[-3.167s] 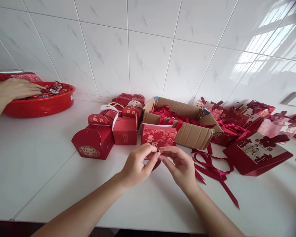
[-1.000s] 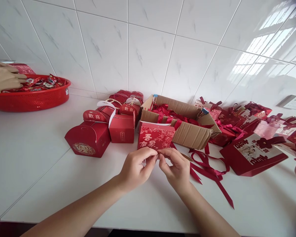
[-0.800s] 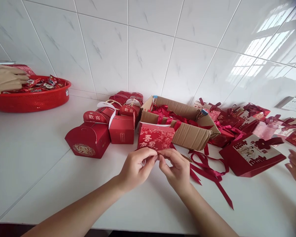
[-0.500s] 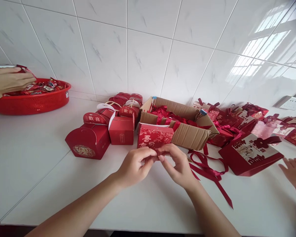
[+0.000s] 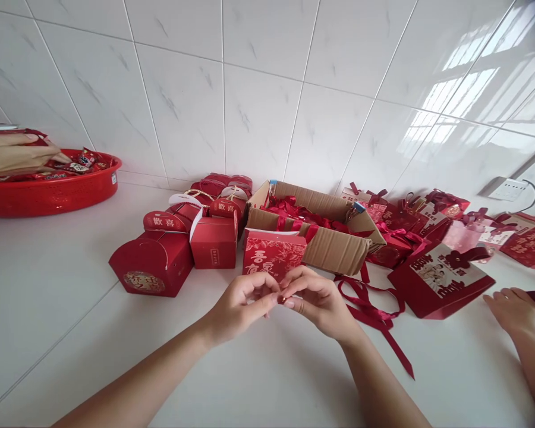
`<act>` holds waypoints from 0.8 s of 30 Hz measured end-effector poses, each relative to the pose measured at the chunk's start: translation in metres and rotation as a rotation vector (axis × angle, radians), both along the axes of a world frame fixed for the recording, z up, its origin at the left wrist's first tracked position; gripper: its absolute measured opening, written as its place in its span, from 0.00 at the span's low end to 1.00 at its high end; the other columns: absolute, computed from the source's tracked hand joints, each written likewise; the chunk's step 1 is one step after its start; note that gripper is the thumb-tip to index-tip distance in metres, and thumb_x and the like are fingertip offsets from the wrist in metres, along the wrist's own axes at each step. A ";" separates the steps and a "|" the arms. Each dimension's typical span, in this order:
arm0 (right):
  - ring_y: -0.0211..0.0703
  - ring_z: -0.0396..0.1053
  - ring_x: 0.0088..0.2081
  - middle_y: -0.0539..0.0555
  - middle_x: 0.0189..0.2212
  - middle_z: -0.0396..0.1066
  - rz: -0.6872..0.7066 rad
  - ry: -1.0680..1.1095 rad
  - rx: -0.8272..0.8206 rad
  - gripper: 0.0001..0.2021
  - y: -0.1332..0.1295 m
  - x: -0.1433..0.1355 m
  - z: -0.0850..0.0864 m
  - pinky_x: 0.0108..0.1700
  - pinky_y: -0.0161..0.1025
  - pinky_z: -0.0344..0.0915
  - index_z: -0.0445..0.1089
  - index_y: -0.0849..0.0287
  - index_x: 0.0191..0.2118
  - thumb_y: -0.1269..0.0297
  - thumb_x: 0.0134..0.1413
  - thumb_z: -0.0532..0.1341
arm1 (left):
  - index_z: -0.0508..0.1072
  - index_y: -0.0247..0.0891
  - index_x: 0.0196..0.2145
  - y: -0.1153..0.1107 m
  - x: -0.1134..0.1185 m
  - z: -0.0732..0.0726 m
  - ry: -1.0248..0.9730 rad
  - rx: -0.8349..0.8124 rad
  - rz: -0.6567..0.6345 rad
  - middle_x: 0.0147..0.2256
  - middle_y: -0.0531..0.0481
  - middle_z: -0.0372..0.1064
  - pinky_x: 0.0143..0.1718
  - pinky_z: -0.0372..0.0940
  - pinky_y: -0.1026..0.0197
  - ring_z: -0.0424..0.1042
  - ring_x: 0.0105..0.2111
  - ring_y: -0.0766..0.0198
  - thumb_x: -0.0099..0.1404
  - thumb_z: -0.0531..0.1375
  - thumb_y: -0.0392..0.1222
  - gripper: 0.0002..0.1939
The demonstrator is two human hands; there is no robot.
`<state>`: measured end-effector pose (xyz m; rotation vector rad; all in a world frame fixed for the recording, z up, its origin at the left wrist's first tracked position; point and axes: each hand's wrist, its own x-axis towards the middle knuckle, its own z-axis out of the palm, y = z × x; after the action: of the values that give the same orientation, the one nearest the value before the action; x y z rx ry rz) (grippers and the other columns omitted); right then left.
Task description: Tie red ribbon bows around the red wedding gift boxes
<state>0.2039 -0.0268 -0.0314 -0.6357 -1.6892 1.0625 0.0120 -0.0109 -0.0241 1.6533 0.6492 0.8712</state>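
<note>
At the centre, my left hand point(image 5: 245, 306) and my right hand point(image 5: 314, 300) meet at the fingertips. Pinched between them is a small dark red item point(image 5: 282, 299), too small to name. Just behind the fingers stands a red patterned box point(image 5: 274, 252) with white characters, its lower part hidden by my hands. A cardboard box point(image 5: 334, 249) full of red ribbon sits behind it. To the right of my right hand, a loose red ribbon point(image 5: 374, 309) lies on the white table point(image 5: 267, 380).
Red gift boxes point(image 5: 151, 264) stand at left centre. A red basin point(image 5: 53, 199) of wrapped sweets is far left, with another person's hand point(image 5: 18, 154) over it. Right are more gift boxes point(image 5: 441, 279) and another person's hand point(image 5: 517, 309). A tiled wall point(image 5: 258, 107) rises behind.
The view has shifted slightly. My hands remain together, and the small dark red item now shows between my fingertips, a little in front of the patterned box. The hand at the basin has dipped lower.
</note>
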 end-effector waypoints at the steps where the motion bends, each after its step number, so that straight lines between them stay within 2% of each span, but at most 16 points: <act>1: 0.37 0.68 0.38 0.51 0.35 0.66 -0.005 0.008 -0.015 0.05 0.000 -0.001 -0.001 0.41 0.39 0.70 0.75 0.52 0.36 0.69 0.52 0.65 | 0.71 0.36 0.31 0.000 0.000 0.000 -0.008 -0.013 -0.005 0.27 0.53 0.64 0.27 0.63 0.66 0.63 0.25 0.69 0.63 0.58 0.43 0.08; 6: 0.37 0.67 0.30 0.50 0.31 0.63 0.092 0.105 -0.171 0.06 0.001 -0.007 -0.006 0.28 0.36 0.70 0.71 0.57 0.35 0.65 0.50 0.66 | 0.69 0.35 0.31 0.001 0.000 0.001 -0.007 -0.112 -0.060 0.26 0.54 0.62 0.28 0.61 0.66 0.62 0.25 0.70 0.64 0.57 0.44 0.09; 11: 0.35 0.67 0.28 0.49 0.30 0.64 0.121 0.119 -0.214 0.07 0.001 -0.008 -0.004 0.26 0.34 0.67 0.69 0.59 0.32 0.65 0.49 0.67 | 0.68 0.34 0.31 0.002 0.002 -0.001 -0.004 -0.166 -0.104 0.25 0.54 0.61 0.30 0.63 0.64 0.62 0.25 0.69 0.63 0.58 0.47 0.12; 14: 0.35 0.67 0.29 0.50 0.30 0.65 0.127 0.136 -0.205 0.07 0.002 -0.008 -0.004 0.25 0.33 0.67 0.69 0.59 0.32 0.66 0.48 0.68 | 0.66 0.35 0.32 0.005 0.004 -0.004 -0.006 -0.140 -0.061 0.27 0.55 0.60 0.28 0.62 0.65 0.61 0.25 0.70 0.63 0.58 0.49 0.13; 16: 0.36 0.67 0.29 0.50 0.29 0.66 0.141 0.160 -0.215 0.07 0.004 -0.008 -0.006 0.28 0.35 0.68 0.69 0.58 0.32 0.65 0.48 0.67 | 0.64 0.36 0.31 0.006 0.005 -0.007 0.012 -0.064 0.010 0.27 0.55 0.59 0.25 0.59 0.66 0.60 0.24 0.71 0.63 0.58 0.49 0.13; 19: 0.36 0.66 0.28 0.49 0.26 0.67 0.131 0.165 -0.235 0.07 0.008 -0.009 -0.010 0.29 0.36 0.69 0.69 0.58 0.32 0.64 0.49 0.67 | 0.61 0.37 0.30 0.005 0.004 -0.012 0.083 0.158 0.138 0.27 0.55 0.61 0.25 0.58 0.66 0.62 0.25 0.70 0.65 0.56 0.46 0.11; 22: 0.35 0.65 0.27 0.49 0.26 0.67 0.065 0.141 -0.189 0.06 0.008 -0.010 -0.013 0.28 0.36 0.69 0.70 0.58 0.32 0.64 0.49 0.67 | 0.61 0.38 0.34 0.003 0.002 -0.016 0.168 0.412 0.184 0.24 0.56 0.62 0.24 0.57 0.66 0.62 0.24 0.69 0.67 0.53 0.41 0.05; 24: 0.36 0.65 0.28 0.50 0.27 0.67 -0.005 0.158 -0.112 0.05 0.007 -0.010 -0.012 0.28 0.36 0.69 0.70 0.58 0.32 0.64 0.50 0.66 | 0.62 0.39 0.37 0.003 0.000 -0.014 0.170 0.588 0.298 0.23 0.56 0.62 0.24 0.57 0.66 0.61 0.22 0.69 0.66 0.54 0.38 0.03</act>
<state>0.1942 -0.0195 -0.0435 -0.6105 -1.4994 1.1785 0.0119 -0.0079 -0.0379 2.2101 0.8214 1.2260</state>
